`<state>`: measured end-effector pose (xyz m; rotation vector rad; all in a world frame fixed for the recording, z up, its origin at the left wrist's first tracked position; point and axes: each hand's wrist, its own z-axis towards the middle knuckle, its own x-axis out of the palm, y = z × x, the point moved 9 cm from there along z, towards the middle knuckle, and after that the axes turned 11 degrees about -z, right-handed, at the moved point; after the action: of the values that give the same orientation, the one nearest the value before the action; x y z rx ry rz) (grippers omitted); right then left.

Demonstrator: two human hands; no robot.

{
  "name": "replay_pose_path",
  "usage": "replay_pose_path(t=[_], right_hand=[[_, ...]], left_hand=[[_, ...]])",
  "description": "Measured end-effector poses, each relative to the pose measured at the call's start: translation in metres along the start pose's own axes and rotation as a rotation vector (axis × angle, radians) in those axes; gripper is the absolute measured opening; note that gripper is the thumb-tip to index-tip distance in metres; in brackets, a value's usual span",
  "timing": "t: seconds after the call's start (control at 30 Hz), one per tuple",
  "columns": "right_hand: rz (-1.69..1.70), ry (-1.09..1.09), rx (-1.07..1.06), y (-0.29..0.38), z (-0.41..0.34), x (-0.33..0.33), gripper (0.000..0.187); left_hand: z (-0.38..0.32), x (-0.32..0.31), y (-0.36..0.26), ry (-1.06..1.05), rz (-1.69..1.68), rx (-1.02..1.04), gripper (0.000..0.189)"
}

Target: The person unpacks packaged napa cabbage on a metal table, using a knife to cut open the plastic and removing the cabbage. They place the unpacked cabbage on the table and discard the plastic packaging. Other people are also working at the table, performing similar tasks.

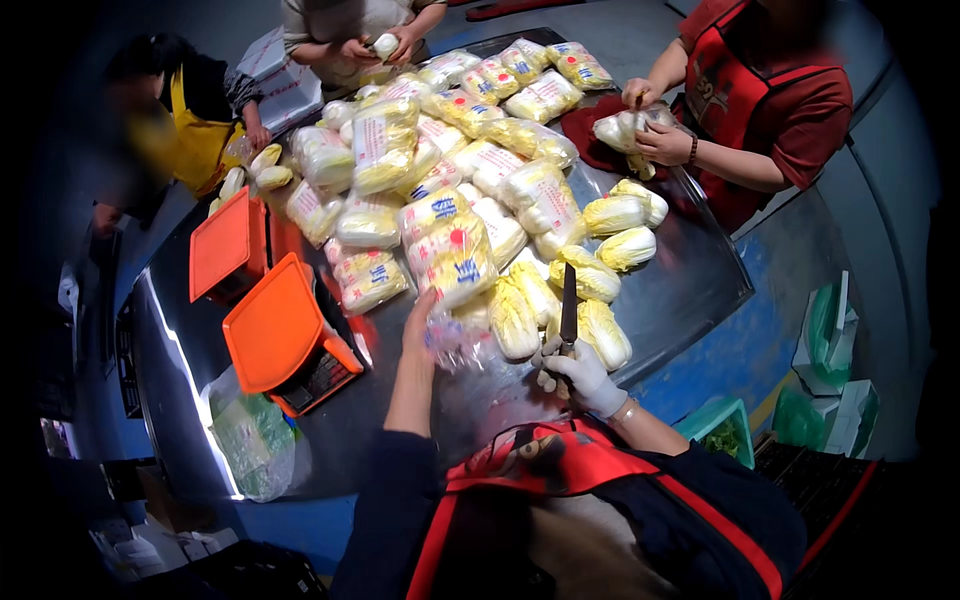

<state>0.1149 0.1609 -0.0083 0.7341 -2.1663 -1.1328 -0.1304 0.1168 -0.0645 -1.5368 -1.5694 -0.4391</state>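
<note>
My left hand (421, 319) is at the lower left edge of a clear printed plastic bag of napa cabbages (454, 251) and grips it, its fingers partly hidden by the bag. The bag's loose, crumpled end (454, 345) hangs beside my wrist. In a white glove, my right hand (581, 379) holds a knife (570, 304) by its handle, blade pointing away from me. Just beyond the knife lie several unwrapped napa cabbages (514, 319). A heap of bagged cabbages (480, 161) covers the table beyond my left hand.
Two orange-topped weighing scales (271, 322) stand left on the dark metal table (690, 277). Plastic bags (255, 435) lie near its left corner. Co-workers stand across; one at right handles a bagged cabbage (619, 131). A green bin (720, 427) sits at lower right.
</note>
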Motion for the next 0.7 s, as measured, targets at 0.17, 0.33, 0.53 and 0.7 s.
replay_pose_path(t=[0.17,0.33,0.53,0.7], right_hand=[[-0.142,0.067,0.008,-0.010,-0.010,0.030,0.012],[-0.319,0.216,0.009,-0.029,0.008,0.081,0.011],[-0.592,0.138,-0.182,0.005,0.032,0.127,0.029],[-0.656,0.180,-0.017,0.004,0.021,0.123,0.030]], left_hand=[[-0.116,-0.087,0.032,-0.106,-0.118,0.095,0.044],[-0.192,-0.085,0.077,0.054,-0.245,-0.066,0.044],[-0.204,-0.050,0.042,0.069,0.554,0.059,0.041],[-0.228,-0.097,-0.043,-0.236,0.585,0.344,0.026]])
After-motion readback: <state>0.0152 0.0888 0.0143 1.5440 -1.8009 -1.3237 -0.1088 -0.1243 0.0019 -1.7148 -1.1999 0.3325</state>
